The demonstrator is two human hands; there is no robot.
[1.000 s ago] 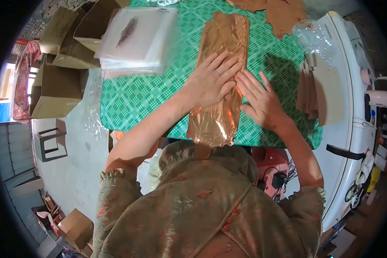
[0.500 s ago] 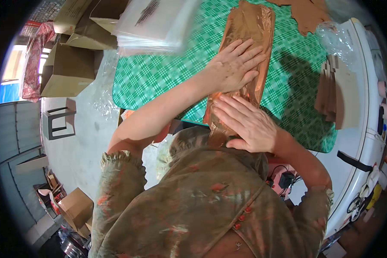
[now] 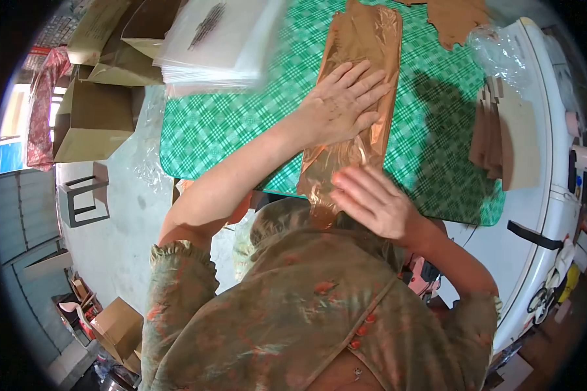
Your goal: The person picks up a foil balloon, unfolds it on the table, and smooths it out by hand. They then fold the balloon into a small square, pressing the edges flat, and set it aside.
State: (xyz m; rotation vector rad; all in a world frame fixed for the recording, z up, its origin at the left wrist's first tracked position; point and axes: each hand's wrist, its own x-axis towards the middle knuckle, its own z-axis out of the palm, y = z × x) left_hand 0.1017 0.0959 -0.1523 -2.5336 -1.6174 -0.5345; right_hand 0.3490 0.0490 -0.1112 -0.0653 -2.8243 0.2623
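A long clear plastic bag [image 3: 365, 39] with something brown and folded inside, cloth-like, lies along the table, its near end reaching over the edge toward my body. My left hand [image 3: 342, 107] rests flat on the bag's middle with fingers spread. My right hand [image 3: 375, 201] is over the near part of the bag, fingers stretched out and somewhat blurred. Its palm looks raised off the plastic, though the gap is hard to judge. Neither hand grasps anything.
A green checked tablecloth [image 3: 222, 133] covers the table. A stack of clear plastic bags [image 3: 215, 52] lies at the back left. Brown pieces [image 3: 460, 19] are at the back right. Brown strips and card [image 3: 525, 143] lie right. Cardboard boxes [image 3: 101, 124] and a stool frame [image 3: 85, 195] are left.
My right hand has gone from lying flat on the near part of the bag to a raised, tilted pose. My left hand stays on the bag. The view has shifted slightly.
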